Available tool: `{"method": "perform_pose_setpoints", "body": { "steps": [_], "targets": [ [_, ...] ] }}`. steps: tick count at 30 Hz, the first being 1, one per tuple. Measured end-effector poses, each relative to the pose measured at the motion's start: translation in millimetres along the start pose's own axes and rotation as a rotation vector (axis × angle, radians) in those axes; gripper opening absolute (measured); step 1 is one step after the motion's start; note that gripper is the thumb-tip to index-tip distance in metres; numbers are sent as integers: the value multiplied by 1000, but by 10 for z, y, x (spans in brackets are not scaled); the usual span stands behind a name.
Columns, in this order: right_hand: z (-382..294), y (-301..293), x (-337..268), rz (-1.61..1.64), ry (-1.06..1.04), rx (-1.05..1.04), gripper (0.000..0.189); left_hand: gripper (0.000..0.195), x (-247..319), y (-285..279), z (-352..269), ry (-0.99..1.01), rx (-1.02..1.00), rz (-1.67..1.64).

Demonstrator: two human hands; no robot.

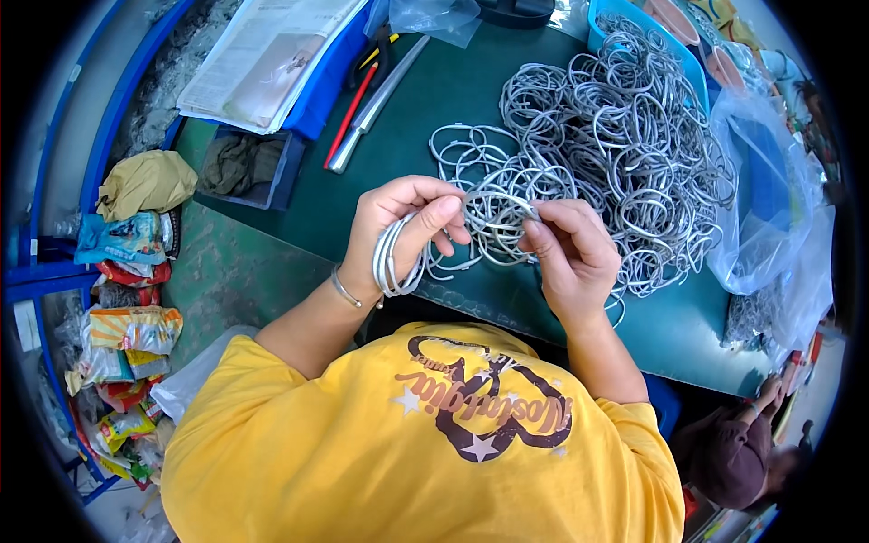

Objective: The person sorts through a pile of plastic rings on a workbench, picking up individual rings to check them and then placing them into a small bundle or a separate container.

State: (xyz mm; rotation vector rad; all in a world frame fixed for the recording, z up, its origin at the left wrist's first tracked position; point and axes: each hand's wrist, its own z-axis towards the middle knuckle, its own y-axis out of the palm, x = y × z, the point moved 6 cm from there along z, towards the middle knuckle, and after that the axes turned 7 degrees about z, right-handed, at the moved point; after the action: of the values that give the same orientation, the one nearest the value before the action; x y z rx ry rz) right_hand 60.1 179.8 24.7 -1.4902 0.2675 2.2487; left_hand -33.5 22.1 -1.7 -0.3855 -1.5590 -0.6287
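Between the fingertips of both hands is one silver metal ring, thin and bangle-like. My left hand pinches its left side, while several more silver rings hang looped around that hand's thumb and palm. On the ring's right side, the thumb and forefinger of my right hand grip it. Just behind the hands lies a large tangled heap of grey metal rings, with a looser, brighter cluster at its near left. A plain metal bangle circles my left wrist.
A tapered metal mandrel, a red pencil and pliers lie on the green table. Papers top a blue bin. A light-blue basket and clear plastic bag flank the heap. Another person sits at right.
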Motion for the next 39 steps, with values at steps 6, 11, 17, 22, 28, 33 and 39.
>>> {"method": "perform_pose_setpoints", "body": {
  "steps": [6, 11, 17, 22, 28, 33, 39],
  "targets": [
    [-12, 79, -170, -157, -268, -147, 26, 11, -60, 5, -12, -51, -38, -82],
    [-139, 34, -44, 117, -57, -33, 28, 18, -77, 24, -25, -50, -40, -8],
    [-215, -9, 115, -82, 164, -142, 12, 24, -61, 47, -59, -35, -63, 73],
    [140, -147, -10, -748, -273, -49, 30, 16, -79, 37, -64, 39, -61, 106],
    [244, -304, 26, -763, -216, 4, 13, 14, -32, 53, -62, 48, -58, 47],
    [202, -450, -386, -573, -425, 180, 15, 13, -70, 39, -44, 34, -34, -3],
    [10, -358, 59, 273, 289, 199, 12, 9, -25, 179, -7, 57, -104, 57]
  ]
}}
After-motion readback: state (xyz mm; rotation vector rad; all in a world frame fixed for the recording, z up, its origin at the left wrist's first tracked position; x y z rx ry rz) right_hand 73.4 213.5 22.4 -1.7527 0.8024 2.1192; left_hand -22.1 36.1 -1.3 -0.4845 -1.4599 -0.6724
